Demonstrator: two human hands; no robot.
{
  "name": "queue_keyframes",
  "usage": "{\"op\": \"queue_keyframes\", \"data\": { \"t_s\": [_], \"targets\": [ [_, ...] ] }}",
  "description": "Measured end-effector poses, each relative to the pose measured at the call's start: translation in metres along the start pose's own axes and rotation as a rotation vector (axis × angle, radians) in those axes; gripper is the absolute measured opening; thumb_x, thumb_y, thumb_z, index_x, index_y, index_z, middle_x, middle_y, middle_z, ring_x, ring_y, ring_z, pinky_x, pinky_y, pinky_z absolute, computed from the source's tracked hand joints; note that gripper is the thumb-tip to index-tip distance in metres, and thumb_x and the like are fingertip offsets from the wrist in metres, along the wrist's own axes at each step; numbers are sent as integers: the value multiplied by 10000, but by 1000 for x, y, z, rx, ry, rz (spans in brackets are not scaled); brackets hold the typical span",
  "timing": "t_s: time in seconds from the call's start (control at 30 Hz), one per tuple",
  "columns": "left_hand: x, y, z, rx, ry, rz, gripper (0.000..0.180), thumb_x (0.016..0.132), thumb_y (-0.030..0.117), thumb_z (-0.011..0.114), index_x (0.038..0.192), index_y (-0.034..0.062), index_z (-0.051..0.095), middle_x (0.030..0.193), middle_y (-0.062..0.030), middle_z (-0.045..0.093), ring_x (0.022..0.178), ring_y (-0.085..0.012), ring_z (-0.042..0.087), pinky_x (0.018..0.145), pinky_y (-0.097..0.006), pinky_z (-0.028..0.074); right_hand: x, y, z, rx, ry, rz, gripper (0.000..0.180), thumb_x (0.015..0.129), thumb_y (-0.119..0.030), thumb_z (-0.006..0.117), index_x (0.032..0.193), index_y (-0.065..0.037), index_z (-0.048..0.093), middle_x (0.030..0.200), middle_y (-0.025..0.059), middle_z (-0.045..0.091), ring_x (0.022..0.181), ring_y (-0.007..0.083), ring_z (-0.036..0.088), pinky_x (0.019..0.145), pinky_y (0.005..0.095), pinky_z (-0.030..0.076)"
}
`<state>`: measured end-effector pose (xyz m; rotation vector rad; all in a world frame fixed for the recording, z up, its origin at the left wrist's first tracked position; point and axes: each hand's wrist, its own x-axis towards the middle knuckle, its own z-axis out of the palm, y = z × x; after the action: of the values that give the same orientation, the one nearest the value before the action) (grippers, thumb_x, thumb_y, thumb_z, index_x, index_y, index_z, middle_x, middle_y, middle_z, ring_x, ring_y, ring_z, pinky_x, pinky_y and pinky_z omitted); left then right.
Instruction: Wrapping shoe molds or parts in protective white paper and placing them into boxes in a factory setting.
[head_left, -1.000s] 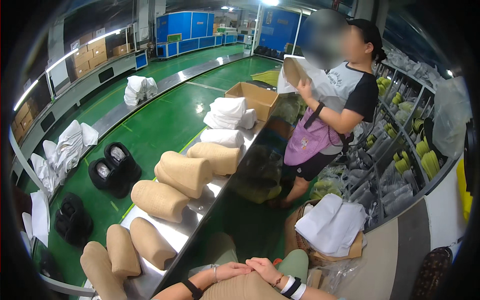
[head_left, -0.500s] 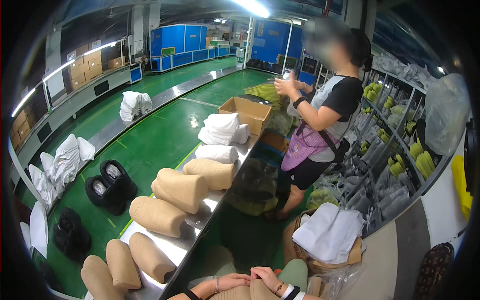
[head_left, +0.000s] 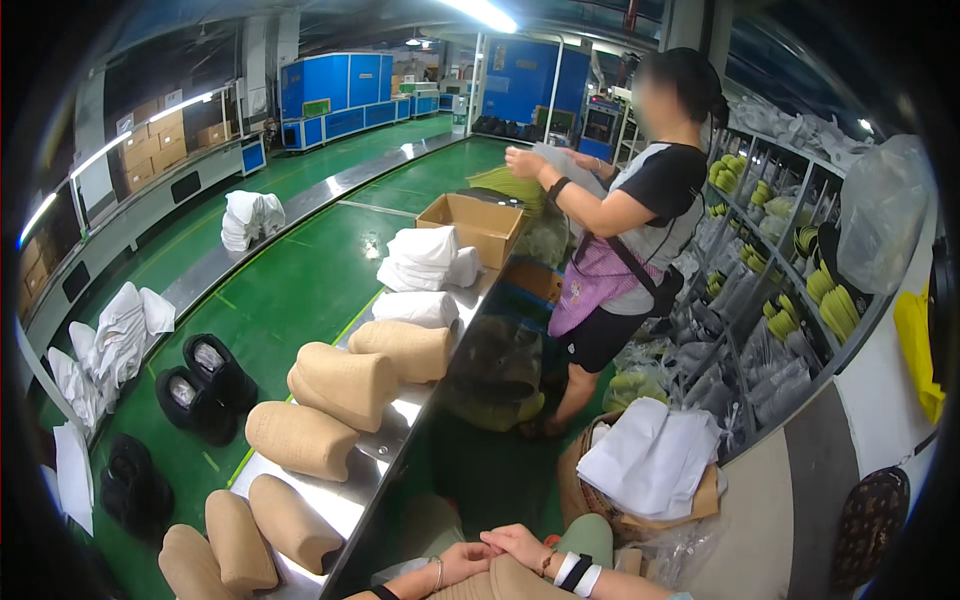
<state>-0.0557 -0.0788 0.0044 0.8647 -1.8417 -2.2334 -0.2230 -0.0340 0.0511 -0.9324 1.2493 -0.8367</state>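
Low in the picture, my left hand (head_left: 463,562) and my right hand (head_left: 521,548) meet at the fingertips, fingers bent and pressed together. Whatever lies between them, if anything, is too small or hidden to make out. Just below my hands is a beige curved piece (head_left: 505,582), cut off by the lower edge. Left of my hands, several rounded beige curved pieces (head_left: 300,440) lie on a shiny metal bench (head_left: 385,450). Farther along it sit a white bundle (head_left: 415,309) and a larger white stack (head_left: 420,258).
An open cardboard box (head_left: 470,222) stands at the bench's far end. A co-worker (head_left: 650,190) stands beyond, holding something grey. White sheets (head_left: 650,455) top a basket at my right, before a rack (head_left: 770,290) of bagged goods. Black shoes (head_left: 205,385) sit at the left.
My hands have drawn together, the right one now over the left's fingertips. The co-worker has raised and stretched both arms, with something grey now between them. The whole view has shifted slightly.
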Motion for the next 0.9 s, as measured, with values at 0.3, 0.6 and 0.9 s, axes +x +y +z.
{"op": "queue_keyframes", "data": {
  "t_s": [0.3, 0.6, 0.9],
  "targets": [
    [-9, 24, 2, 209, 107, 212, 154, 833, 149, 588, 902, 18, 631, 796, -76, 647, 737, -115, 608, 665, -264, 488, 5, -19, 6, -191, 23, -37, 357, 869, -265, 548, 600, -31, 553, 567, -41, 485, 552, 42, 414, 506, 210, 346],
    [-12, 12, -5, 355, 94, 469, 185, 834, 208, 517, 799, 28, 546, 763, -151, 544, 731, -298, 554, 632, -379, 438, -17, -27, -19, -28, 51, 5, 206, 835, -173, 508, 670, -49, 521, 654, -17, 491, 627, 61, 443, 556, 219, 360],
    [-6, 11, -1, 191, 57, 361, 198, 830, 200, 535, 732, 33, 490, 638, -109, 513, 603, -203, 503, 560, -338, 389, -55, -31, -64, -542, -13, -31, 190, 810, -199, 499, 690, -52, 510, 685, 72, 534, 719, 163, 522, 660, 270, 399]
  ]
}}
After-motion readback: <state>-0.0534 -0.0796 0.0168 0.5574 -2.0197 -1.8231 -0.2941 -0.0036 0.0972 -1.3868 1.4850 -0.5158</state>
